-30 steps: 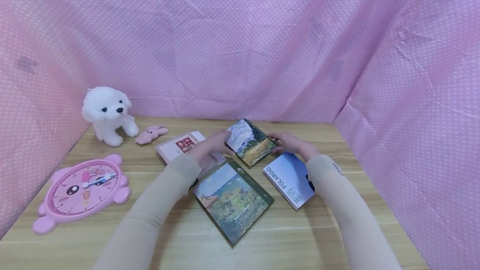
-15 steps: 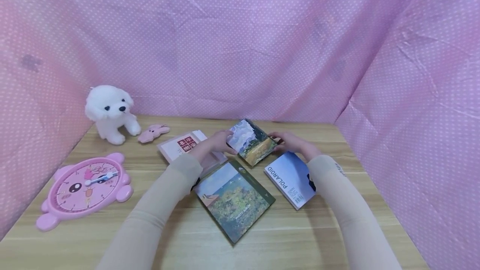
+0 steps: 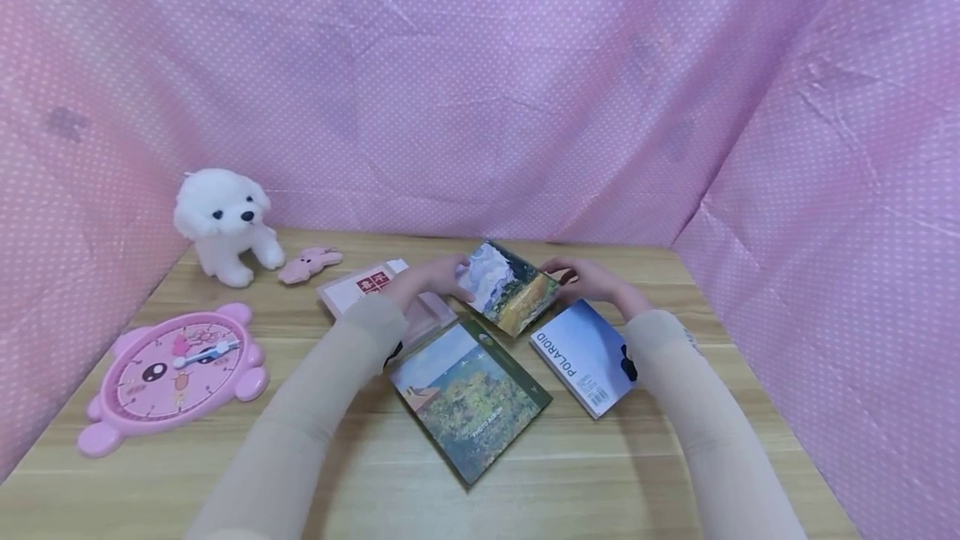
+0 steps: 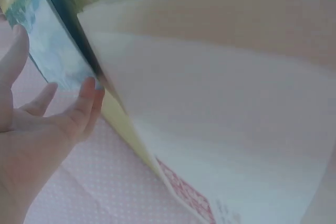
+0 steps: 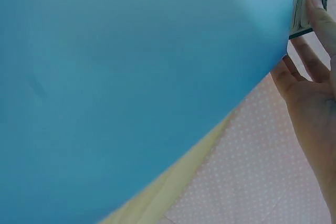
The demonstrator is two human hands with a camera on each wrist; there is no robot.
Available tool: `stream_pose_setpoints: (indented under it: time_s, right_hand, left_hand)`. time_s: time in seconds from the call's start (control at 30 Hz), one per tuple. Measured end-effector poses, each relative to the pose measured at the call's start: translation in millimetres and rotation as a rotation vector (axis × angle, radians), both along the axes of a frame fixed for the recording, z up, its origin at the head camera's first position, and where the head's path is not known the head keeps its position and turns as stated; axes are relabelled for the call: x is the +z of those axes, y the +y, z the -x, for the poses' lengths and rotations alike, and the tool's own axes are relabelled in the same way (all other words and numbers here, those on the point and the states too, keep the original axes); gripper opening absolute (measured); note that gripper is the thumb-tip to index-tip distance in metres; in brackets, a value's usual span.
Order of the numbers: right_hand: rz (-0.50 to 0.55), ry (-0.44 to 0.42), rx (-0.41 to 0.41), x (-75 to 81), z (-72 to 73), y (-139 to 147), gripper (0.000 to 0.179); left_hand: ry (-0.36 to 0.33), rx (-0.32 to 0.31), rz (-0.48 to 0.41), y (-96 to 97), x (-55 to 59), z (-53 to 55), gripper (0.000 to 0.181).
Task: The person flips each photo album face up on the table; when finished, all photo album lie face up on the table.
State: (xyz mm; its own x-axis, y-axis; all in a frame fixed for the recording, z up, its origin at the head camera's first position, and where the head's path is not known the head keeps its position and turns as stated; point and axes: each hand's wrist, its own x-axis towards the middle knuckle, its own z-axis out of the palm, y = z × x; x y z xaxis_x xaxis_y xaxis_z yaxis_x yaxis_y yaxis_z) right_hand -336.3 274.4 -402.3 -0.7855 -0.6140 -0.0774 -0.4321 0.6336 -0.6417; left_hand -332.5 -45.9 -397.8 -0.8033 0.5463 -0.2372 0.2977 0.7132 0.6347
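Observation:
A small photo album with a painted landscape cover is held between both hands near the back of the table. My left hand grips its left side, with fingertips at the edge of the cover in the left wrist view. The right hand holds the right corner; its thumb lies against the page edges in the right wrist view. Just in front lies a larger green-bordered photo album. Beneath the right wrist is a blue and white Polaroid box.
A clear-sleeved packet with red characters lies under the left forearm. To the left are a white plush dog, a small pink plush toy and a pink toy clock. Pink dotted cloth hangs behind the wooden table.
The small album has turned slightly and shifted a little to the right in both hands. The whole head view has drifted slightly; the other things lie as before.

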Motion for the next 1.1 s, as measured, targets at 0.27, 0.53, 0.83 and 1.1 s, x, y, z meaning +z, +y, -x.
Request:
stream_pose_setpoints:
  time_s: [0.27, 0.53, 0.83, 1.1]
  right_hand:
    - [-0.008, -0.009, -0.037, -1.6, 1.1, 6, 0.049]
    - [0.033, 0.038, -0.101, 1.5, 0.6, 4, 0.047]
    - [0.073, 0.068, -0.088, 9.7, 0.9, 3, 0.046]
    - [0.118, 0.108, -0.076, 22.0, 0.1, 1, 0.046]
  left_hand:
    - [-0.037, 0.007, -0.016, 4.2, 5.5, 6.3, 0.079]
    - [-0.009, 0.071, -0.109, 11.9, 15.1, 12.0, 0.078]
    - [0.03, 0.117, -0.161, 10.6, 24.6, 13.8, 0.078]
    - [0.101, 0.119, -0.182, 4.5, 28.4, 20.8, 0.076]
